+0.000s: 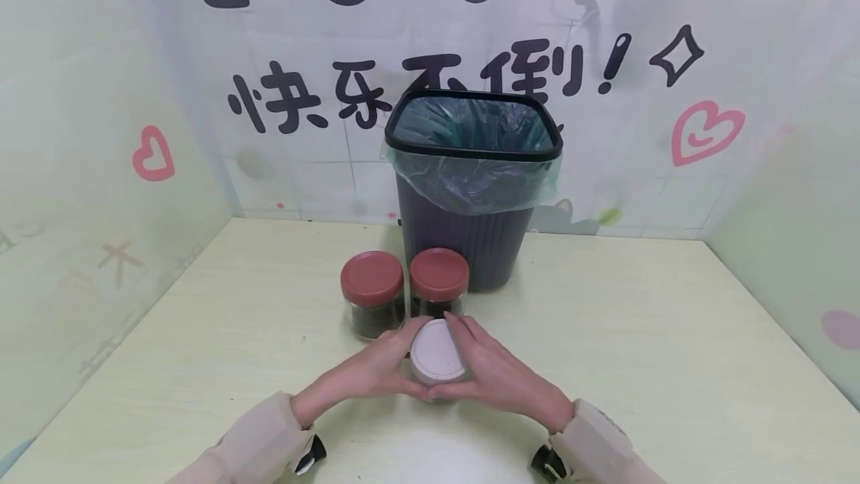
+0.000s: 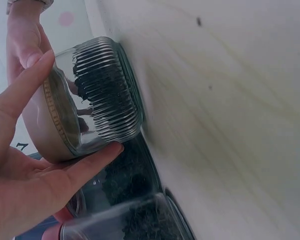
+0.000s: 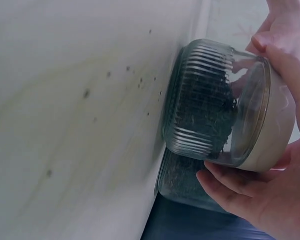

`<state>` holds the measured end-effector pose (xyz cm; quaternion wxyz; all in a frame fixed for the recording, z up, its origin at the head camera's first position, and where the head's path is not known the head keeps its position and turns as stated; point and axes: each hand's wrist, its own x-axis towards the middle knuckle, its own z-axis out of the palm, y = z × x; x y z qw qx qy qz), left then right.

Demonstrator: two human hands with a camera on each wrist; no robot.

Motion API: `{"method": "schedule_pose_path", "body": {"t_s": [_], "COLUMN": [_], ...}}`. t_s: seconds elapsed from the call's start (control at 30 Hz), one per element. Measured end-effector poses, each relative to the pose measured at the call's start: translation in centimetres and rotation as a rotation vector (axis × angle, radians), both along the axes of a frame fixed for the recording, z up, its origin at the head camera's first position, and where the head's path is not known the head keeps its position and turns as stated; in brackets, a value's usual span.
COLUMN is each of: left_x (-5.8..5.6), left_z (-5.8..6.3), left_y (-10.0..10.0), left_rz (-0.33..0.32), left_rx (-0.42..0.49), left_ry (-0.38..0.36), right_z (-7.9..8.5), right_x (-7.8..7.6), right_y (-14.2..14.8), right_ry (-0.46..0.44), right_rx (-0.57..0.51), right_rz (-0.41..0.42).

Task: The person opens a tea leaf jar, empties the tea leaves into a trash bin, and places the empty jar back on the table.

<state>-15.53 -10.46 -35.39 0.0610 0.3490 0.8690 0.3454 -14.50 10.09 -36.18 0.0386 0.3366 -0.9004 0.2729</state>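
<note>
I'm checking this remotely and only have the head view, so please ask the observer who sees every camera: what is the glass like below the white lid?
Observer: The left wrist view shows that the white-lidded jar has close-set parallel ribs on the lower part of its clear glass.
Operator: I can't see its fill level from up here. Is it full to the top?
Observer: No. In the right wrist view, the dark contents stop short of the white lid, with clear glass showing between.
</note>
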Motion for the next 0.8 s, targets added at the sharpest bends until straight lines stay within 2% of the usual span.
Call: {"method": "schedule_pose_path", "body": {"t_s": [0.2,0.33,0.5,0.7,0.8], "left_x": [-0.1,-0.1,-0.2,-0.5,-0.7], "left_z": [-0.1,-0.2,-0.4,-0.8,-1.1], "left_y": [1.0,1.6,2.5,3.1,3.1], "left_rz": [0.011,0.025,0.047,0.066,0.065], "left_rx": [-0.019,-0.010,0.013,0.025,0.041], "left_ry": [-0.004,-0.001,-0.065,-0.112,-0.111], "right_z": [0.0,-0.1,-0.1,-0.1,-0.2], "right_x": [0.0,0.2,0.2,0.1,0.1], "right_y": [0.4,0.6,0.8,1.2,1.3], "right_ry": [0.038,0.109,0.196,0.171,0.166], "right_rx": [0.013,0.019,0.022,0.022,0.015], "right_rz": [-0.009,-0.019,-0.018,-0.020,-0.023]}}
